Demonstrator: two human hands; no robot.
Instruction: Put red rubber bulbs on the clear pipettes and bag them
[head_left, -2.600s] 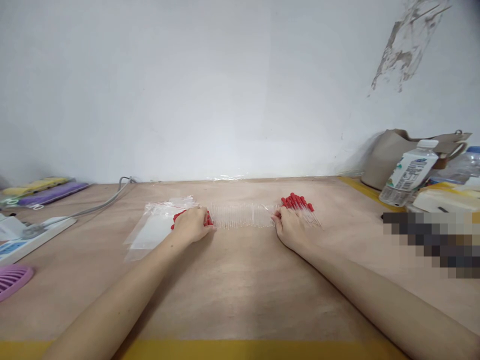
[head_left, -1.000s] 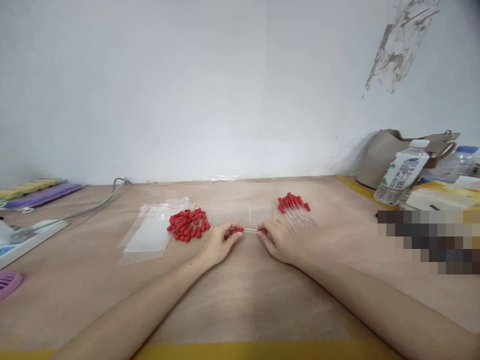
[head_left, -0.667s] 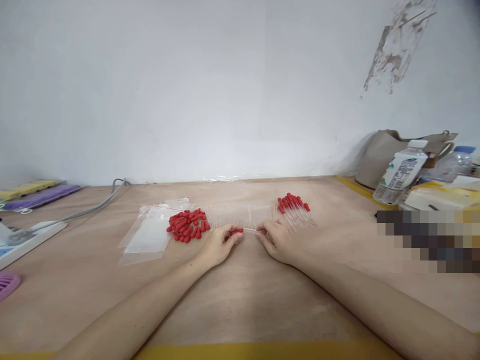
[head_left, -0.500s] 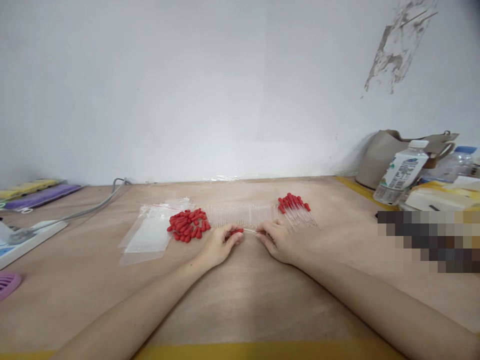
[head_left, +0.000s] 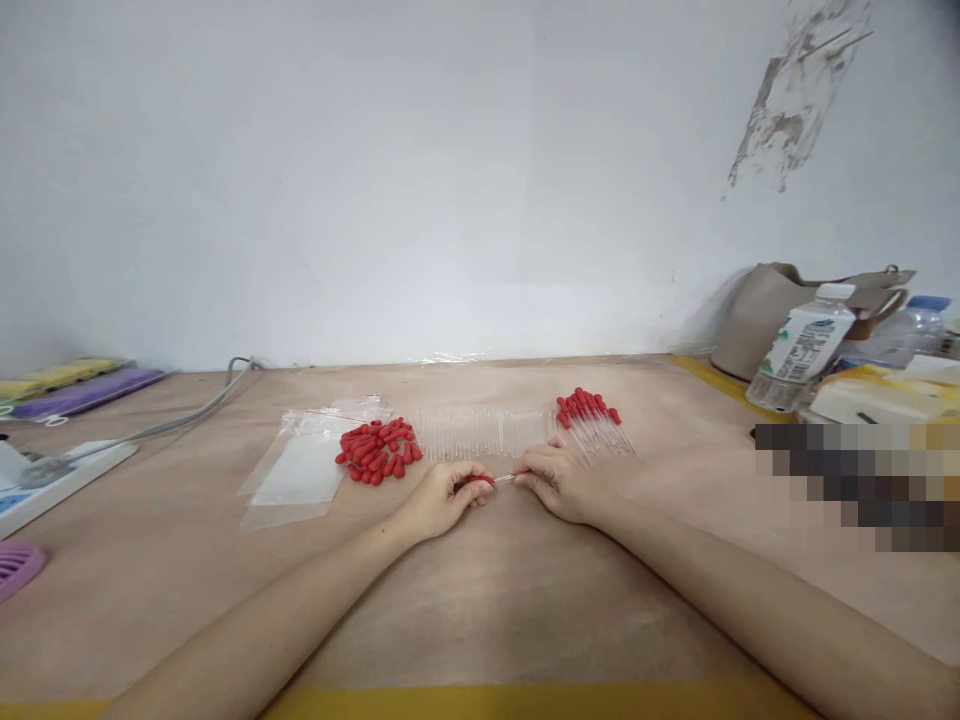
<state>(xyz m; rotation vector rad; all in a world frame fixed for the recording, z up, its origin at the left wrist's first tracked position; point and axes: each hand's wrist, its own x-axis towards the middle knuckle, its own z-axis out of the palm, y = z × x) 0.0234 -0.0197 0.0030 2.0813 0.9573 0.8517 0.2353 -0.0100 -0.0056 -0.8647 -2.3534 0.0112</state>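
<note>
1. A small, smooth red bulb (head_left: pixel 482 480) is pinched between thumb and fingers of the nearly closed left hand (head_left: pixel 448 499), near the middle of the wood-coloured tabletop (head_left: pixel 487 620).
2. A slender, clear tube (head_left: pixel 504 479), extending rightward from the bulb, is gripped by the curled right hand (head_left: pixel 559 484).
3. A narrow gap is left between the hands.
4. Most of the bulb and the tube's right end are covered by fingers; the tube count cannot be told.
5. Both forearms are cut off by the view's edges.
</note>
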